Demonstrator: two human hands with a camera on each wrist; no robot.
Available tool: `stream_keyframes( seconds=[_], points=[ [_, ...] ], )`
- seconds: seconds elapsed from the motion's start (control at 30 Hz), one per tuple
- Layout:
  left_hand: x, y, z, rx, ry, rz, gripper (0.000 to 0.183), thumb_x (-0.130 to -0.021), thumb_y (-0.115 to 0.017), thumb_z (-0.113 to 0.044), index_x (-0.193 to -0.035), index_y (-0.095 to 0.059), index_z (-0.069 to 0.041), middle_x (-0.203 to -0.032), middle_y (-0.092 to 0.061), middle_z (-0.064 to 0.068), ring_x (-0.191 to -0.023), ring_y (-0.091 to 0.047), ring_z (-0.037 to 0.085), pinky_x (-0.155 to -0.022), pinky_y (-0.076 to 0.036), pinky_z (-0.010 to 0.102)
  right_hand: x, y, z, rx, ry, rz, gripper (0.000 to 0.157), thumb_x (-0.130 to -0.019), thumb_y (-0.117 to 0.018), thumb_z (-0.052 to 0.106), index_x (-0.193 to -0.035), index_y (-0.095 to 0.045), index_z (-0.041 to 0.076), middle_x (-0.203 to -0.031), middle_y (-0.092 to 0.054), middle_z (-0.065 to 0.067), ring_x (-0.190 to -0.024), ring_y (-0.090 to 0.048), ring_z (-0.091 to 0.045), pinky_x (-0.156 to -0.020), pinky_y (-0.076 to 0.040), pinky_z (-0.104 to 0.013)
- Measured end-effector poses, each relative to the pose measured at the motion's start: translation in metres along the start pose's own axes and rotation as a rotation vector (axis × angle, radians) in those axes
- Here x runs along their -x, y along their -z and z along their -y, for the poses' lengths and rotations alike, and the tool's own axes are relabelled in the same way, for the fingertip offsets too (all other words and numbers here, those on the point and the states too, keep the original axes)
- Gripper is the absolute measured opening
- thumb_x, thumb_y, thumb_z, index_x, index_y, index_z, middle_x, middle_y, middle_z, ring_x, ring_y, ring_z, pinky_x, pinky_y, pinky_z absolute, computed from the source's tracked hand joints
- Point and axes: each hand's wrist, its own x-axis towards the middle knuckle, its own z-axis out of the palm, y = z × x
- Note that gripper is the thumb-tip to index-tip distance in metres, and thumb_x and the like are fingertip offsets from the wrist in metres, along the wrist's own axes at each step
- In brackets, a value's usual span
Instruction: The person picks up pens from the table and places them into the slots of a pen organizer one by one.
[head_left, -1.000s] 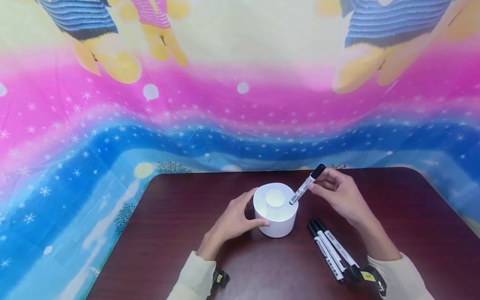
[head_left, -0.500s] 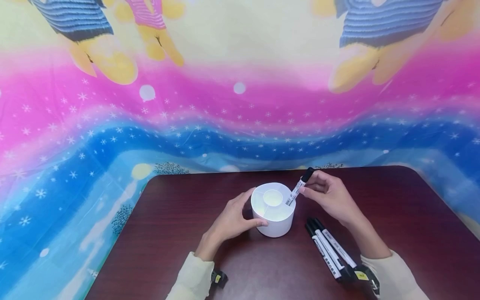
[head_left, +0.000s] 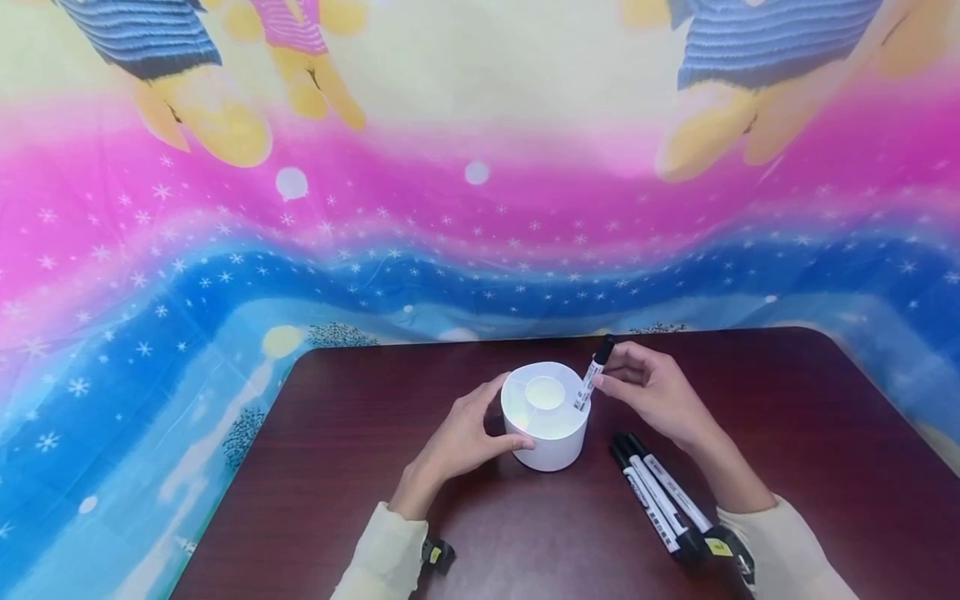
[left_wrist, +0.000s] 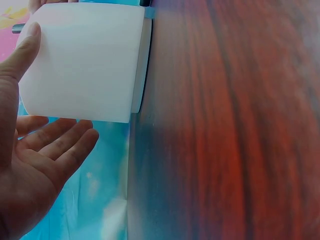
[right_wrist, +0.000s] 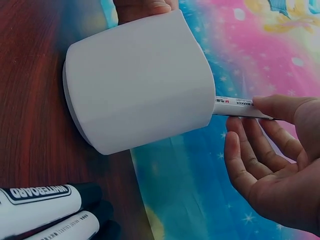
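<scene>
A round white pen holder [head_left: 551,448] with a central ring and dividers stands on the dark red table. My left hand [head_left: 459,437] holds its left side, thumb across the front wall and fingers around the back. In my right hand [head_left: 660,392], thumb and fingers pinch a whiteboard marker [head_left: 594,372] with a white barrel and black cap. Its lower end is inside the holder's right compartment, hidden by the wall in the right wrist view, where the printed barrel [right_wrist: 232,106] sticks out past the rim. The left wrist view shows the holder's plain side [left_wrist: 82,62] against my thumb.
More whiteboard markers [head_left: 660,504] lie side by side on the table [head_left: 525,542], right of the holder and beneath my right forearm. Behind the table's far edge hangs a colourful patterned cloth [head_left: 450,217].
My right hand has moved left and slightly down, bringing the marker's lower end from the rim into the holder; the marker stands more upright. The left hand keeps its hold.
</scene>
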Motion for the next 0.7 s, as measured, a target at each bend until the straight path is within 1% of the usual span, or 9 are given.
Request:
stream_keyframes(
  seconds=[0.2, 0.47, 0.57, 0.7],
  points=[
    [-0.0006, 0.0005, -0.0008, 0.007, -0.007, -0.002, 0.103, -0.079, -0.093, -0.056, -0.165, -0.04, -0.034, -0.158, -0.057, -0.006, -0.144, -0.056, 0.013, -0.121, -0.049, 0.047, 0.0007, -0.0011, 0.0018, 0.015, -0.016, 0.007, 0.027, -0.101, -0.076, 0.015, -0.121, -0.066, 0.0, -0.114, -0.073, -0.015, -0.103, -0.073, -0.005, -0.088, -0.061, -0.02],
    [-0.001, 0.0015, -0.001, 0.005, -0.008, -0.003, 0.103, -0.08, -0.093, -0.055, -0.165, -0.04, -0.033, -0.157, -0.057, -0.006, -0.144, -0.056, 0.013, -0.121, -0.049, 0.047, -0.0007, -0.0038, 0.0026, 0.04, -0.028, 0.023, 0.03, -0.101, -0.078, 0.019, -0.123, -0.067, 0.002, -0.115, -0.074, -0.015, -0.106, -0.075, -0.017, -0.087, -0.061, -0.021],
    [-0.0004, 0.0012, -0.0007, 0.005, -0.007, -0.002, 0.102, -0.08, -0.093, -0.056, -0.165, -0.04, -0.034, -0.157, -0.058, -0.006, -0.144, -0.055, 0.013, -0.121, -0.049, 0.047, -0.0008, -0.0049, 0.0009, 0.047, -0.03, 0.031, 0.031, -0.101, -0.078, 0.019, -0.124, -0.067, 0.002, -0.116, -0.075, -0.014, -0.106, -0.075, -0.017, -0.086, -0.061, -0.021],
    [-0.0003, 0.0004, -0.0002, 0.015, -0.003, 0.004, 0.101, -0.079, -0.093, -0.056, -0.164, -0.041, -0.036, -0.156, -0.058, -0.008, -0.143, -0.055, 0.011, -0.121, -0.049, 0.046, 0.0004, -0.0057, -0.0002, 0.044, -0.024, 0.036, 0.03, -0.1, -0.078, 0.018, -0.123, -0.068, 0.002, -0.115, -0.075, -0.015, -0.103, -0.074, -0.014, -0.086, -0.061, -0.021]
  ],
)
